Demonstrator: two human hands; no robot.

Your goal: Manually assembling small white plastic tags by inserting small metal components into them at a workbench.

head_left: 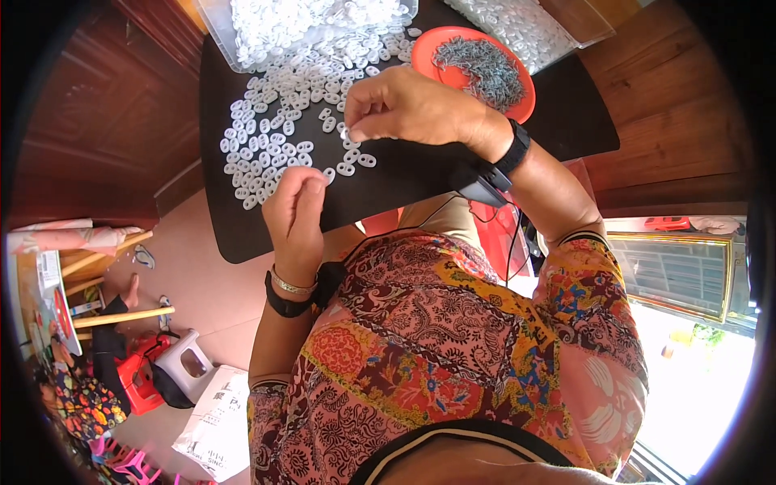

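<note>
White two-hole plastic tabs [279,160] lie, long axes mixed, toward ten o'clock on the black table [242,230] from the nearer left hand [293,212], fingertips together, contents unclear, while the right hand [420,109] pinches a small white piece [346,134].

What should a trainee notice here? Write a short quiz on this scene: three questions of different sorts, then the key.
1. What colour is the plate that holds the grey metal pieces? A: blue. B: red. C: white.
2. True or false: every white two-holed piece lies in the clear tub.
3. Which hand is nearer the plate?

Key:
1. B.
2. False; many white two-holed pieces lie loose on the dark table.
3. The right hand.
</note>
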